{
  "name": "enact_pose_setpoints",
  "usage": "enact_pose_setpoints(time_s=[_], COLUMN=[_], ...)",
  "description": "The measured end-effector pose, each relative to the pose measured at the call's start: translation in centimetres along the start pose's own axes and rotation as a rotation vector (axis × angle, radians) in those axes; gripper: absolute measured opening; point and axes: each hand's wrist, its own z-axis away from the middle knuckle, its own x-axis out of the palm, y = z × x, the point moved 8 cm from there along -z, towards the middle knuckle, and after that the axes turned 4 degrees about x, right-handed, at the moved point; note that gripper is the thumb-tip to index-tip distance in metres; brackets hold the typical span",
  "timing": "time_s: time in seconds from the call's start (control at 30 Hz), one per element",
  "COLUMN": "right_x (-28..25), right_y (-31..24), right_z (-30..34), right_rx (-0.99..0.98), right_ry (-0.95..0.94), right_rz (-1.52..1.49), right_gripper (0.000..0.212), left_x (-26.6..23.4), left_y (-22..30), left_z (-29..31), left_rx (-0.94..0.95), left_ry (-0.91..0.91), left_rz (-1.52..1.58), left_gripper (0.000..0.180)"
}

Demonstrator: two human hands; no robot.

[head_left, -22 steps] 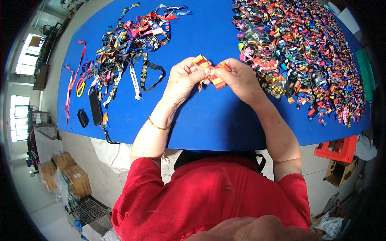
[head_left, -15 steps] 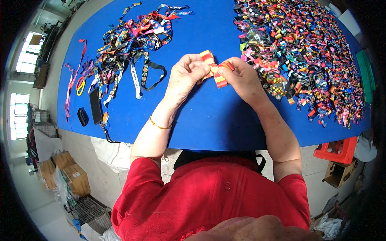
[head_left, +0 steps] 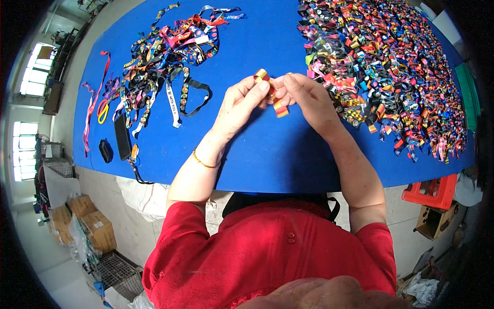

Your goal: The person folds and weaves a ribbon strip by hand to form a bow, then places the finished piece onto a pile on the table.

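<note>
A short red-and-yellow striped ribbon (head_left: pixel 280 109) is held above the blue table between my two hands. My left hand (head_left: pixel 241 103) pinches it between thumb and fingers, and a curled loop of it stands up over the thumb. Close beside it, my right hand (head_left: pixel 311 100) is closed with thumb and forefinger together at the ribbon's other side. One striped end hangs down between the hands. The part of the ribbon under the fingertips is hidden.
On the blue table (head_left: pixel 257 165), a tangled heap of lanyards (head_left: pixel 154 62) lies left. Several rows of small colourful ribbon loops (head_left: pixel 381 67) cover the right. A black phone (head_left: pixel 122 136), a dark pouch (head_left: pixel 106 150) and a yellow-handled tool (head_left: pixel 103 111) lie near left. A red stool (head_left: pixel 429 194) stands below right.
The ribbon has turned and folded; its flat bow-like spread has become a loop above and an end hanging below. My right fingers have moved up slightly and my left thumb has shifted.
</note>
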Motion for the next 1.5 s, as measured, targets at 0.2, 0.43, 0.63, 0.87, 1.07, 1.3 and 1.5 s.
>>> enact_pose_setpoints(time_s=[0.2, 0.43, 0.63, 0.87, 1.07, 1.3, 1.5], right_x=[0.0, -3.0, -2.1, -0.7, -0.8, -0.9, -0.8], right_y=[-1.2, -3.2, -1.7, -0.6, -0.7, 0.1, -0.4], right_z=[0.4, 0.4, 0.1, 0.0, 0.2, 0.1, 0.1], right_rx=[-0.069, -0.179, -0.091, -0.036, -0.025, 0.014, -0.029], right_ry=[-0.025, 0.261, 0.148, 0.054, 0.101, 0.092, 0.057], right_rz=[-0.016, 0.042, 0.023, 0.187, 0.284, 0.212, 0.384], right_gripper=[0.028, 0.011, 0.011, 0.014, 0.014, 0.015, 0.021], left_x=[-0.5, -0.7, -0.2, 0.3, 0.6, 0.6, 0.0], left_y=[-1.2, -0.9, -0.8, -0.6, -1.0, -1.0, -1.2], left_z=[-0.3, -0.2, 0.0, 0.1, 0.1, -0.1, -0.2], left_rx=[-0.050, -0.074, -0.091, -0.088, -0.116, -0.088, -0.069], left_ry=[-0.030, -0.017, -0.032, -0.094, -0.082, -0.071, -0.043], left_rz=[0.144, 0.089, 0.077, 0.043, 0.023, 0.045, 0.069], left_gripper=[0.031, 0.023, 0.023, 0.020, 0.017, 0.017, 0.014])
